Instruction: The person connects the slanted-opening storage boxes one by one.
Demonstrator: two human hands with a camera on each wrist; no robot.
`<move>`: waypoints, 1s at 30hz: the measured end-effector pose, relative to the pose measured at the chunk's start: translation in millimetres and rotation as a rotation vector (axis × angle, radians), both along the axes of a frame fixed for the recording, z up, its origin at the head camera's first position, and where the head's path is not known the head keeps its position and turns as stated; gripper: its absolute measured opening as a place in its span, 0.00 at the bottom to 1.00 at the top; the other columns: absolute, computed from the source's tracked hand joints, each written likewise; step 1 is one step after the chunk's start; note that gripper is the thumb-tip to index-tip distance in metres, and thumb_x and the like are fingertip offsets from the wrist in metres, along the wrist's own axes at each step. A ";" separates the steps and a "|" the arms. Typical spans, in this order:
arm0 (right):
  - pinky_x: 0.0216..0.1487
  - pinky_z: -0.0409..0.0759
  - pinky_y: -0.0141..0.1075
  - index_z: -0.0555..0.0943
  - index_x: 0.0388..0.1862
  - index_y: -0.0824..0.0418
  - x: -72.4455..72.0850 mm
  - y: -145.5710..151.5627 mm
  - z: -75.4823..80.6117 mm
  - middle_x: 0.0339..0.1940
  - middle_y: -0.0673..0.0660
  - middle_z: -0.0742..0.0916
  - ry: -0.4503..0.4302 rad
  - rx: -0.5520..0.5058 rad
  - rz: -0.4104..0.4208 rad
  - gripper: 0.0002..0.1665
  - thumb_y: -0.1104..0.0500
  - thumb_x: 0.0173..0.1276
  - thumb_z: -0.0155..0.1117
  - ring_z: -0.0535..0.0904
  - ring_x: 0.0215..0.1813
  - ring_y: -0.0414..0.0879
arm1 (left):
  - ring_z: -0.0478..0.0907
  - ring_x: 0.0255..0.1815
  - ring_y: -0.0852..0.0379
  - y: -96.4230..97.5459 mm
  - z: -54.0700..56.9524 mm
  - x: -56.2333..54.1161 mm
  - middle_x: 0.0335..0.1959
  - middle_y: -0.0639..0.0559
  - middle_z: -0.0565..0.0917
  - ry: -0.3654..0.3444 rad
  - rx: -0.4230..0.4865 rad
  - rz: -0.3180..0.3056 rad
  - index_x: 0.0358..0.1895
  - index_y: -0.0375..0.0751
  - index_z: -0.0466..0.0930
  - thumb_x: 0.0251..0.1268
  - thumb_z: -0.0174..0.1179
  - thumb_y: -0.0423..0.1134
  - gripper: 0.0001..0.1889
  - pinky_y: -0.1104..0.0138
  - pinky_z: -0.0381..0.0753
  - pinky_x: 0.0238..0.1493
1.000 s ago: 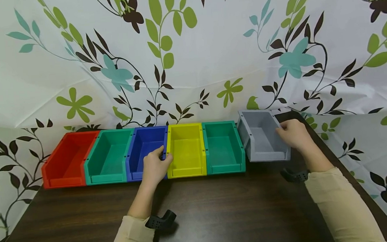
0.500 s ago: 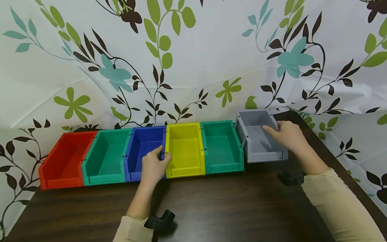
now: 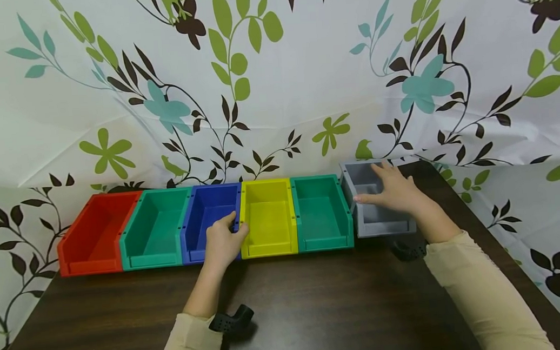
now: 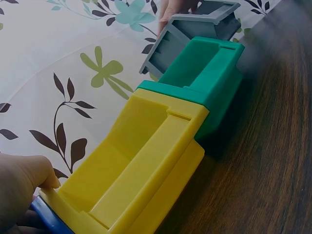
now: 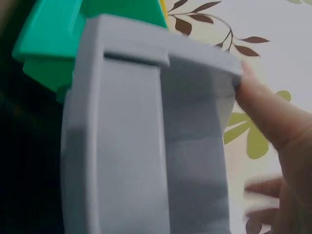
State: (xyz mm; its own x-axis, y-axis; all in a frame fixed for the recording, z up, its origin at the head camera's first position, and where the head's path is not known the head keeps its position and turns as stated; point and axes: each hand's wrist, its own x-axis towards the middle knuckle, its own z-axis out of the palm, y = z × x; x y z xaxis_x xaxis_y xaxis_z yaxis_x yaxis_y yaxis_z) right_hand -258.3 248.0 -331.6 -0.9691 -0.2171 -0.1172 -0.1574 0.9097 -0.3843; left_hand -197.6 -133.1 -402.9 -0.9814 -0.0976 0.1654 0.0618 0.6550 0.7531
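In the head view, my left hand (image 3: 223, 241) pinches the adjoining side walls of the blue bin (image 3: 208, 204) and the yellow bin (image 3: 268, 219). The left wrist view shows its thumb (image 4: 41, 173) on the yellow wall. Over the grey bin (image 3: 386, 228), at the right end of the row, my right hand (image 3: 398, 189) spreads its fingers. Its thumb touches the rim of the grey bin's left wall, while the other fingers reach toward the back. This bin tilts slightly and stands at an angle beside the right green bin (image 3: 322, 210).
A red bin (image 3: 98, 231) and another green bin (image 3: 159, 227) continue the row to the left. All stand on a dark wooden table (image 3: 313, 308), against a leaf-patterned cloth (image 3: 285, 104) behind.
My right hand has let go of the grey bin's right wall and moved left across it, opening its fingers. The left hand keeps its hold on the blue and yellow bins.
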 end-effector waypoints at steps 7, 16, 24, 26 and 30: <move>0.66 0.30 0.71 0.49 0.77 0.55 -4.3 -0.2 1.8 0.79 0.60 0.44 -0.127 -0.143 0.299 0.45 0.43 0.69 0.55 0.29 0.76 0.64 | 0.78 0.34 0.53 0.8 -1.6 0.3 0.55 0.35 0.79 -0.009 -0.003 -0.001 0.61 0.27 0.72 0.60 0.57 0.41 0.28 0.62 0.81 0.37; 0.68 0.45 0.68 0.52 0.76 0.60 -8.2 -5.6 5.2 0.78 0.63 0.51 -0.173 -0.107 0.355 0.45 0.44 0.68 0.56 0.40 0.76 0.68 | 0.81 0.41 0.49 -0.7 -0.8 -1.7 0.56 0.34 0.78 -0.010 -0.012 -0.004 0.62 0.27 0.71 0.60 0.57 0.41 0.28 0.59 0.83 0.40; 0.66 0.58 0.65 0.53 0.75 0.58 -13.6 -6.3 -5.3 0.77 0.66 0.52 -0.190 -0.104 0.323 0.47 0.43 0.65 0.60 0.49 0.74 0.69 | 0.80 0.51 0.47 -1.2 1.1 -1.9 0.57 0.34 0.77 -0.017 -0.011 -0.004 0.62 0.27 0.70 0.61 0.57 0.41 0.28 0.54 0.82 0.47; 0.65 0.59 0.65 0.53 0.75 0.57 -15.4 -6.7 -8.0 0.77 0.67 0.52 -0.199 -0.097 0.312 0.47 0.42 0.64 0.61 0.49 0.74 0.70 | 0.80 0.47 0.48 -0.9 1.1 -2.1 0.57 0.34 0.77 -0.015 -0.016 -0.001 0.62 0.27 0.70 0.61 0.57 0.41 0.28 0.55 0.82 0.46; 0.65 0.60 0.65 0.53 0.75 0.54 -16.4 -6.7 -14.9 0.76 0.67 0.53 -0.217 -0.090 0.275 0.48 0.41 0.62 0.61 0.51 0.73 0.70 | 0.78 0.34 0.52 -0.8 0.8 -3.0 0.56 0.34 0.78 -0.011 -0.030 -0.002 0.61 0.27 0.70 0.60 0.56 0.40 0.28 0.63 0.81 0.34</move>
